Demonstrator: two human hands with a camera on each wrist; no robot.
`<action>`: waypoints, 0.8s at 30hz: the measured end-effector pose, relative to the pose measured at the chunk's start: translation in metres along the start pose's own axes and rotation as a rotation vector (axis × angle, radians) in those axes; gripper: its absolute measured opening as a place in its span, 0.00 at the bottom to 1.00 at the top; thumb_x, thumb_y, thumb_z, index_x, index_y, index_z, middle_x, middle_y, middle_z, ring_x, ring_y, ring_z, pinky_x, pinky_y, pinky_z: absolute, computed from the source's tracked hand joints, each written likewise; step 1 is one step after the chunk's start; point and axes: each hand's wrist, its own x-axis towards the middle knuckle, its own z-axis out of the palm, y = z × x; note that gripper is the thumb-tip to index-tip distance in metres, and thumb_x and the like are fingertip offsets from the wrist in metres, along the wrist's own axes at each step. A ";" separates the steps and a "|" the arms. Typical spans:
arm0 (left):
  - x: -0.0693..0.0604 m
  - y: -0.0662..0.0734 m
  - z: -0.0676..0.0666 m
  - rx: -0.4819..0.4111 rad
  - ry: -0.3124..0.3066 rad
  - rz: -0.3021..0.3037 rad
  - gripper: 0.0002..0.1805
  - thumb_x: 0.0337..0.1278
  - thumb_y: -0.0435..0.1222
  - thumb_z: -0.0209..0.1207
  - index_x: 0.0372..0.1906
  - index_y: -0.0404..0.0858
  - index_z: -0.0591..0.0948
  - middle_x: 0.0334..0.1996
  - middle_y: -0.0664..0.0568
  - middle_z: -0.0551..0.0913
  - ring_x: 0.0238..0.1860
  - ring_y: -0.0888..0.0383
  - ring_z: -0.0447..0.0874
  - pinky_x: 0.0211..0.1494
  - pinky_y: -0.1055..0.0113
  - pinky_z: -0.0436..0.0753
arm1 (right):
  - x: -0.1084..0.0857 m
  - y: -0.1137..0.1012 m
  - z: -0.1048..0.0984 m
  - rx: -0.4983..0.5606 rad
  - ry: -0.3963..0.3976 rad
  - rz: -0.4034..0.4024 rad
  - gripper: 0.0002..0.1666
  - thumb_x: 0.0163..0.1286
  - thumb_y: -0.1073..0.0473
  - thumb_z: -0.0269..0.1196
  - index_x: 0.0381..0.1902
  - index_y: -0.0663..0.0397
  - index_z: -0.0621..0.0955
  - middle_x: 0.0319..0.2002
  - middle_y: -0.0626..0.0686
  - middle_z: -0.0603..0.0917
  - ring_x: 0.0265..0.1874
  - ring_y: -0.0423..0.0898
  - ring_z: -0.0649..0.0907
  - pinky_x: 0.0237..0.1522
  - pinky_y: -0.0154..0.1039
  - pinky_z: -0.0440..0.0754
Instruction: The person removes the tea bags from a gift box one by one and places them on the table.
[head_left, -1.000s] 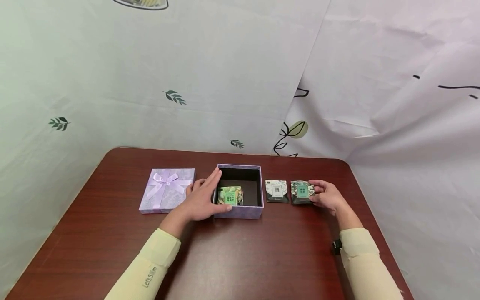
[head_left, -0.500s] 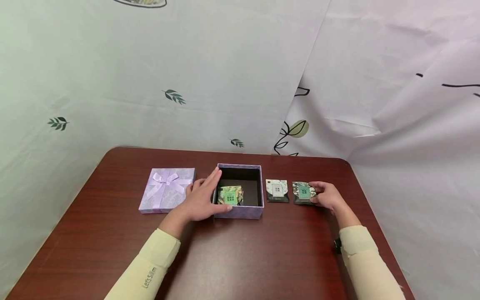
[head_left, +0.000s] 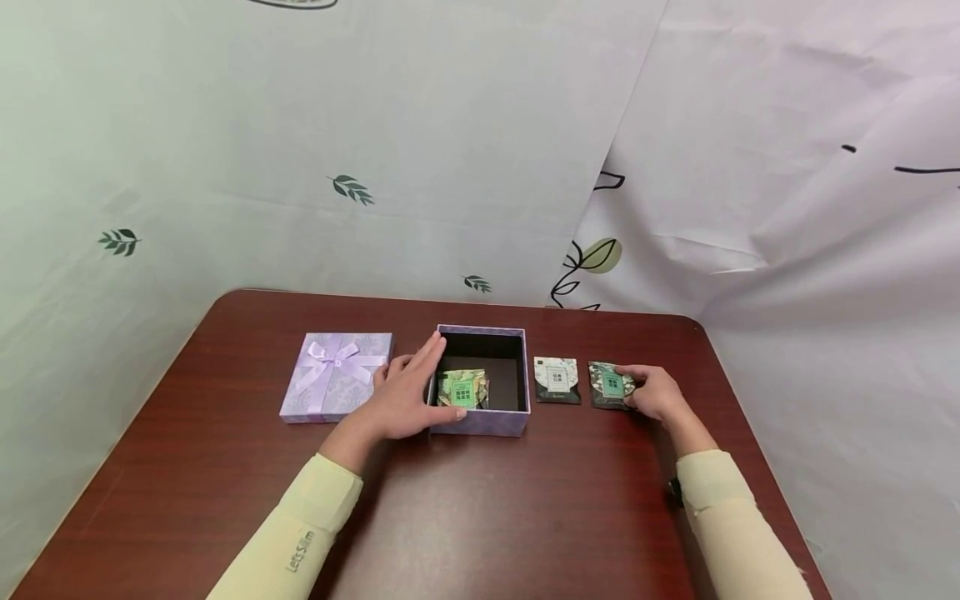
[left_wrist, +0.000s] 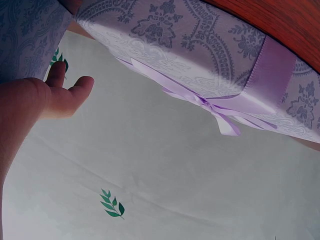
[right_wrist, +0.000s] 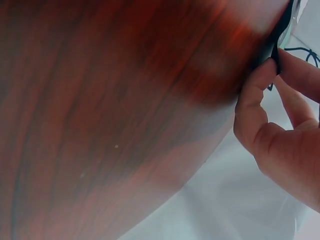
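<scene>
– While our left hand (head_left: 405, 402) lies at the near left corner of the open, square, purple box with black insides (head_left: 480, 425), what does our right hand (head_left: 658, 394) do?

– We pinch a flat, square, dark green packet (head_left: 609, 385) by its right edge. Our thumb and finger are close together, with just that thin edge between them.

– Where is that packet?

– It is at the dark red-brown wooden table (head_left: 525, 517), just right of the square, white-and-black packet (head_left: 557, 380). We can't tell if all of it lies flat.

– And our other hand?

– We hold that one spread wide. Our thumb goes over the near wall, and our long fingers lie along the left wall. A square, leaf-green packet (head_left: 462, 389) sits inside, at the near left. Farther left is a square, pale purple lid with a ribbon bow (head_left: 335, 377).

– How will our dark green packet feel?

– We guess it is light and a bit bendy, and its skin may slip. So we like the flat edge for holding. If we squeeze the middle, we could crush what's inside, and we can't see that.
</scene>
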 end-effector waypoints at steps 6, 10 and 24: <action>0.001 0.000 0.000 0.001 0.004 0.001 0.64 0.45 0.74 0.60 0.82 0.53 0.44 0.80 0.63 0.38 0.71 0.38 0.53 0.62 0.30 0.44 | -0.002 -0.003 -0.001 -0.013 0.007 0.000 0.33 0.60 0.76 0.63 0.65 0.63 0.77 0.63 0.73 0.71 0.55 0.65 0.73 0.45 0.52 0.73; 0.001 0.000 0.000 0.004 0.001 -0.001 0.64 0.44 0.75 0.59 0.82 0.53 0.43 0.80 0.64 0.37 0.71 0.38 0.52 0.63 0.30 0.44 | -0.004 -0.005 -0.004 -0.028 0.017 0.010 0.32 0.61 0.75 0.63 0.65 0.62 0.77 0.63 0.73 0.72 0.59 0.67 0.71 0.50 0.56 0.73; -0.001 0.001 -0.001 -0.006 0.001 -0.001 0.64 0.45 0.73 0.61 0.82 0.51 0.45 0.80 0.64 0.37 0.71 0.38 0.53 0.62 0.31 0.45 | -0.016 -0.030 -0.005 -0.033 0.112 -0.055 0.31 0.61 0.74 0.63 0.65 0.64 0.77 0.58 0.71 0.77 0.53 0.65 0.77 0.42 0.54 0.79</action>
